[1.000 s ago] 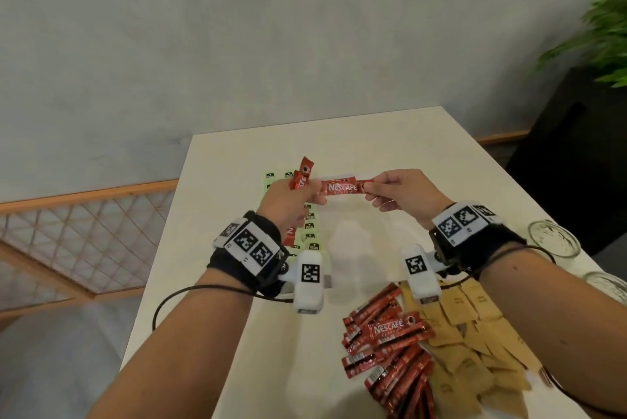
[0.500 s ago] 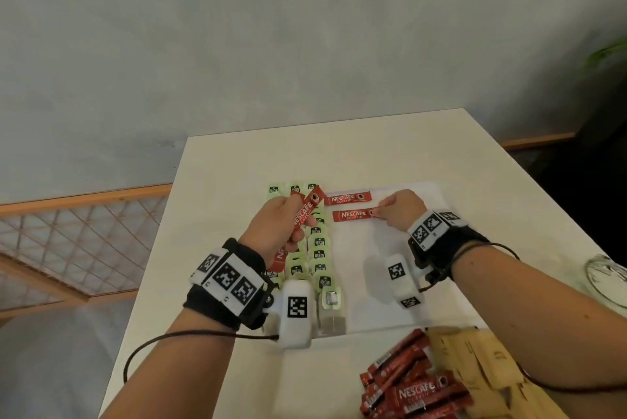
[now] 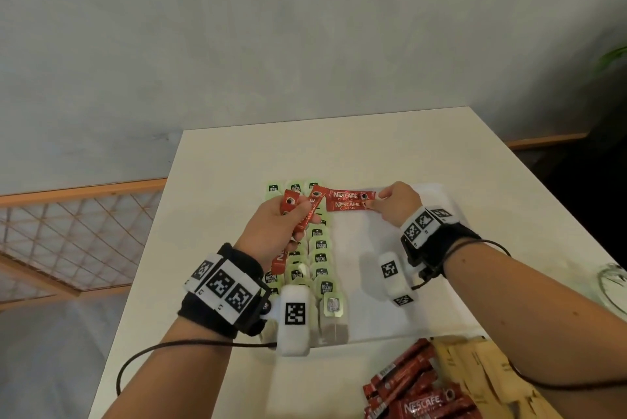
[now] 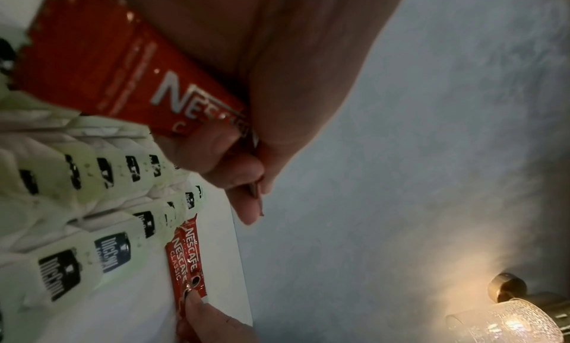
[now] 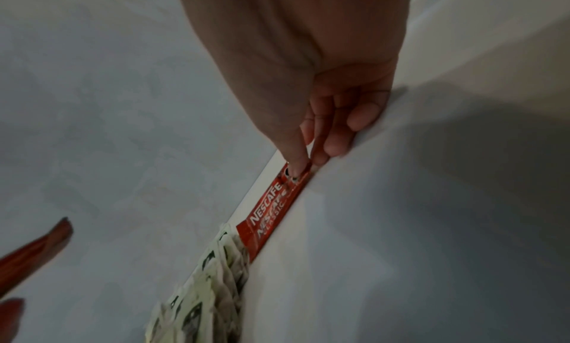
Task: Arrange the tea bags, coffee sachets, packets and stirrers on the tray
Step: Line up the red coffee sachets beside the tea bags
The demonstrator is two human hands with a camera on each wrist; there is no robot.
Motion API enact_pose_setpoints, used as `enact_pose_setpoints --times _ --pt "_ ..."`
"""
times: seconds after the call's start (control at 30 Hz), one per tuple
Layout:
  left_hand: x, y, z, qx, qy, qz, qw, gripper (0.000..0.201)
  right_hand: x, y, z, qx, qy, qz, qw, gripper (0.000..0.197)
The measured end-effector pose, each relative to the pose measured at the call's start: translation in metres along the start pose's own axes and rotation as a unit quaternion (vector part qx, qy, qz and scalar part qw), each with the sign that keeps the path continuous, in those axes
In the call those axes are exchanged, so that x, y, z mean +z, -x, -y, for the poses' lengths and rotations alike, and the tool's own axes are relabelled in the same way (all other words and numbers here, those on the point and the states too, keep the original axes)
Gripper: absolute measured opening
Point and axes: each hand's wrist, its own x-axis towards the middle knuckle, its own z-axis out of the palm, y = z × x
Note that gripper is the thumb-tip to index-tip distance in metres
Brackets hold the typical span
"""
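A white tray [image 3: 390, 317] lies on the table with columns of green-tagged tea bags [image 3: 320, 259] along its left side. Two red coffee sachets lie side by side at the tray's far edge, the far one [image 3: 349, 195] and the near one [image 3: 346, 205]. My right hand [image 3: 381, 203] pinches the right end of the near sachet [image 5: 274, 202], thumb on top. My left hand [image 3: 288, 218] hovers over the tea bags [image 4: 92, 177] and grips a few more red sachets [image 3: 310, 211], seen close in the left wrist view [image 4: 123, 75].
Off the tray's near edge lie a pile of red sachets [image 3: 417, 395] and brown paper packets [image 3: 475, 374]. A glass [image 3: 614, 286] stands at the table's right edge. The tray's right half is bare. No stirrers are in view.
A second ago both hands held one sachet in the air. The right hand has since laid it on the tray and slid it against the far sachet. The left hand keeps its bundle.
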Motion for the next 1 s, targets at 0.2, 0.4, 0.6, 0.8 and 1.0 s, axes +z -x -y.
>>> enact_pose_setpoints --times 0.2,0.4,0.6,0.8,1.0 --pt "0.008 0.015 -0.005 -0.004 -0.021 0.031 0.999 0.014 -0.017 0.030 -0.007 0.024 -0.162 0.020 0.986 0.027" --pt "0.031 0.028 -0.007 -0.001 -0.027 0.060 0.998 0.011 -0.044 0.102 -0.002 -0.023 -0.319 0.098 0.943 0.035" --pt "0.059 0.048 -0.013 -0.005 -0.044 0.072 0.996 0.031 -0.065 0.148 0.002 -0.103 -0.329 0.151 0.926 0.025" --pt "0.053 0.066 -0.020 0.002 -0.045 0.081 0.996 0.026 -0.081 0.164 -0.005 -0.114 -0.342 0.126 0.924 0.015" --pt "0.051 0.078 -0.029 0.011 -0.042 0.086 0.995 0.017 -0.089 0.176 0.010 -0.135 -0.275 0.165 0.938 0.020"
